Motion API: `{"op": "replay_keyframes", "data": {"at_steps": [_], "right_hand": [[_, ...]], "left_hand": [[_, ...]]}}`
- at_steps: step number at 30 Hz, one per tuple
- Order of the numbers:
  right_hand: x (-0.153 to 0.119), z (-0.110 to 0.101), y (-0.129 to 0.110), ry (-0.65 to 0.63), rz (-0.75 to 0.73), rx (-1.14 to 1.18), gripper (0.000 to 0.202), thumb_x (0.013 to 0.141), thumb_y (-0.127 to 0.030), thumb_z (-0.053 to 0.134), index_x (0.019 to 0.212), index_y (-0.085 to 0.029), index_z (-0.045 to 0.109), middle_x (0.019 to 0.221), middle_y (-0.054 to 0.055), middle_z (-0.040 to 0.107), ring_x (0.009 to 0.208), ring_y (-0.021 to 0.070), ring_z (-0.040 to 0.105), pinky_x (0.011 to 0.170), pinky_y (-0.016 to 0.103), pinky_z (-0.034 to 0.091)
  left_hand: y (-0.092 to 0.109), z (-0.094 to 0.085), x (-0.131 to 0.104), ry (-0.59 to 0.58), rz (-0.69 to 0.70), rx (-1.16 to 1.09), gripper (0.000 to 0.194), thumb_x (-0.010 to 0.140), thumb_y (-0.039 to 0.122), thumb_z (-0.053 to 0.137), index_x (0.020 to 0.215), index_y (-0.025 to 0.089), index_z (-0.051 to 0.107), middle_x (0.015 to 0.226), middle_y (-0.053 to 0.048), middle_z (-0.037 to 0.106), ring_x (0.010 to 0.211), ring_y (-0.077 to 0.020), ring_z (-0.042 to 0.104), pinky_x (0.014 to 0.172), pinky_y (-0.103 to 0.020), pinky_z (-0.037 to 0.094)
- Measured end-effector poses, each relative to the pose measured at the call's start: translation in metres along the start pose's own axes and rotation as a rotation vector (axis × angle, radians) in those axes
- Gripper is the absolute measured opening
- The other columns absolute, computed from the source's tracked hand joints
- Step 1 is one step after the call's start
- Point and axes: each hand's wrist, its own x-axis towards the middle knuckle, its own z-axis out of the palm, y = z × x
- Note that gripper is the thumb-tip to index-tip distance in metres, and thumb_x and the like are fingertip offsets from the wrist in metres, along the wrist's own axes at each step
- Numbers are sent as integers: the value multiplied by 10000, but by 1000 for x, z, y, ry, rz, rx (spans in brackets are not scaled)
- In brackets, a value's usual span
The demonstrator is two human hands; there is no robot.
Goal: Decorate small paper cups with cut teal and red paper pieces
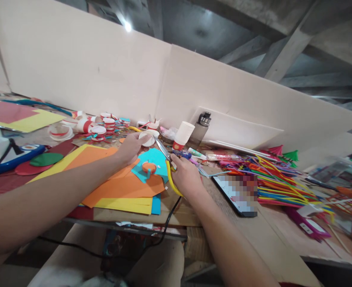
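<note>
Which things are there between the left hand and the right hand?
In the head view, the blades of the yellow-handled scissors and the white paper piece held by the left hand are between them, with turquoise paper below.

The one head camera looked forward and down from above the lap [71, 267], close over the desk [309, 249], its view leaning sideways and reaching past the boards [104, 67] to the ceiling [247, 24]
</note>
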Motion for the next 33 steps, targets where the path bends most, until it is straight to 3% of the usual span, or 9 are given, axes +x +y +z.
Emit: {"op": "replay_keyframes", "data": {"at_steps": [18, 26, 33], "right_hand": [[-1, -3, -4, -40, 17, -50, 448, 840, -174, 461, 1278, -211, 543, 1100, 103, 666, 964, 244, 636, 772, 310, 466], [-1, -3, 0, -1, 43, -33, 431, 891, -322, 461, 1314, -271, 531, 1048, 93, 650, 894, 245, 647, 732, 312, 463], [0, 0, 1, -22, 50, -45, 433, 911, -341, 447, 1334, -272, 514, 1086, 98, 659, 926, 247, 644, 756, 318, 459]], "left_hand": [[5, 3, -1, 5, -23, -22, 222, 682, 266, 733, 799, 101, 642, 703, -39, 625, 583, -96, 538, 483, -199, 353], [0, 0, 0, -23, -23, 8, 203, 696, 270, 721, 791, 107, 645, 705, -38, 625, 597, -105, 554, 519, -215, 395], [-3, 1, -2, -16, -14, 17, 197, 703, 273, 722, 791, 109, 657, 668, -30, 614, 603, -112, 562, 550, -224, 424]]}}
